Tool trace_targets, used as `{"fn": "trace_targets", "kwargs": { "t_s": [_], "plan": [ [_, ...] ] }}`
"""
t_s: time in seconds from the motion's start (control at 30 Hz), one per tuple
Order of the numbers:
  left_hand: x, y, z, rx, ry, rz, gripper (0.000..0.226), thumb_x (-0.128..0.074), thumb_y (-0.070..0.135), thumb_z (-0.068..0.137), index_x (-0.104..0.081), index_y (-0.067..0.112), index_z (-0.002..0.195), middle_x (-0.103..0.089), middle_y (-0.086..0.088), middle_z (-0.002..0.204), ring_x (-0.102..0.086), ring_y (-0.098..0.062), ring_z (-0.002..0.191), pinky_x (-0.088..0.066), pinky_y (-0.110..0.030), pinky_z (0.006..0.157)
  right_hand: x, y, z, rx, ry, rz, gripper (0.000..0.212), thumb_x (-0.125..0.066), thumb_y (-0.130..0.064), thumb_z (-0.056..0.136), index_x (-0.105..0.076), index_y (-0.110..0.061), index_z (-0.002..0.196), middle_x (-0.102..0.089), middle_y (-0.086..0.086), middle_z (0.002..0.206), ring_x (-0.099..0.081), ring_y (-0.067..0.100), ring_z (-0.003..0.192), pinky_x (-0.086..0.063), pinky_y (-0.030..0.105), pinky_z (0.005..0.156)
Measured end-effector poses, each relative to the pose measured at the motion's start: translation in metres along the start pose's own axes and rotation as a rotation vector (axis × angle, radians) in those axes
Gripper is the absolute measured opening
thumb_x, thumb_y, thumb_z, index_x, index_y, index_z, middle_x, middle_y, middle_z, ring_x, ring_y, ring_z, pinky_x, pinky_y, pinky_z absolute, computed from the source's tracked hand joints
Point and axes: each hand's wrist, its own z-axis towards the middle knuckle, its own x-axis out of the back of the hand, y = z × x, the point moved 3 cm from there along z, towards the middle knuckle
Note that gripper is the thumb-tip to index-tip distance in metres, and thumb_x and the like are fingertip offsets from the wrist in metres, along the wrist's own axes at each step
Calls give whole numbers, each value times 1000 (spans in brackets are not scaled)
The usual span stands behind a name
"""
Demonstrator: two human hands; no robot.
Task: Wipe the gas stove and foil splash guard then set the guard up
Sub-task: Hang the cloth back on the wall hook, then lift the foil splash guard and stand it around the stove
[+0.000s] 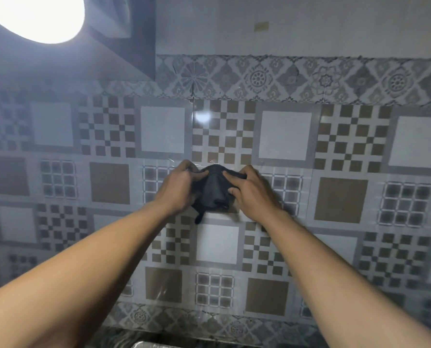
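While both my arms reach forward, my 2 hands meet on a dark cloth (pixel 213 190) held in front of the patterned wall covering (pixel 340 136). My left hand (pixel 178 188) has its grip clamped on the cloth's left side, thumb on top and fingers curled into the fabric. My right hand (pixel 253 190) has its grip clamped on the right side, fingertips pressing the bunched top edge. A loose tail of cloth hangs below my hands. A bright lamp (pixel 33 16) glares at the upper left corner. At the bottom edge, a sliver of crinkled foil (pixel 149 344) shows, too little to tell whether it is the splash guard.
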Motion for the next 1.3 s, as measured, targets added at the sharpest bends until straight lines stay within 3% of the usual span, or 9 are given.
{"fn": "trace_targets", "kwargs": {
  "t_s": [0.17,0.37,0.5,0.6,0.7,0.8,1.0,1.17,1.3],
  "plan": [
    [20,7,2,9,-35,-3,52,-76,21,81,-64,23,131,-54,-1,124,-49,-24,119,-48,-42,98,3,1,-3,7,-9,-18,50,-57,-21,95,-48,-32,142,-43,5,112,-43,26,104,-40,38,95],
    [38,15,-6,15,-6,-23,51,-69,25,86,-58,23,135,-54,-4,131,-50,-27,122,-49,-44,101,20,-3,-10,-68,-23,97,56,-52,-12,96,-39,-26,148,-38,6,146,-37,28,133,-34,37,108],
    [55,25,-29,1,-3,-5,55,-67,30,88,-52,21,141,-55,-6,134,-54,-27,120,-48,-40,99,44,-18,-22,-89,-53,98,55,-52,-26,95,-38,-21,148,-37,5,148,-40,28,133,-35,35,105],
    [68,31,-55,12,-54,-16,46,-64,34,88,-60,16,131,-62,-5,128,-59,-26,115,-50,-40,97,53,-40,-43,-69,-183,73,60,-53,-42,92,-39,-22,146,-42,5,147,-45,26,130,-34,30,100],
    [76,38,-87,39,-107,30,46,-64,38,87,-64,12,124,-66,-9,126,-62,-29,113,-51,-41,95,55,-64,-64,-45,-315,73,69,-56,-50,87,-38,-21,147,-42,6,149,-43,27,132,-37,36,103],
    [78,41,-125,134,-150,47,52,-65,45,86,-64,8,122,-67,-12,124,-63,-30,111,-50,-37,90,52,-85,-84,20,-399,76,69,-58,-52,86,-43,-20,145,-45,5,147,-45,26,131,-41,39,103],
    [74,38,-210,364,-341,103,63,-67,52,81,-62,7,126,-66,-14,128,-61,-32,117,-50,-42,96,36,-119,-115,151,-542,91,65,-62,-56,83,-53,-17,135,-55,7,139,-52,25,124,-44,37,96],
    [76,35,-290,611,-375,167,65,-69,54,80,-64,6,124,-68,-16,124,-62,-33,116,-49,-39,97,2,-148,-153,316,-682,169,72,-66,-53,82,-51,-9,137,-56,10,139,-54,27,124,-43,37,101],
    [76,34,-361,799,-375,203,59,-68,56,80,-68,9,115,-71,-15,116,-64,-33,110,-51,-40,93,-43,-174,-185,445,-846,206,75,-71,-53,80,-51,-8,137,-60,13,134,-58,30,120,-45,44,104]
  ]
}}
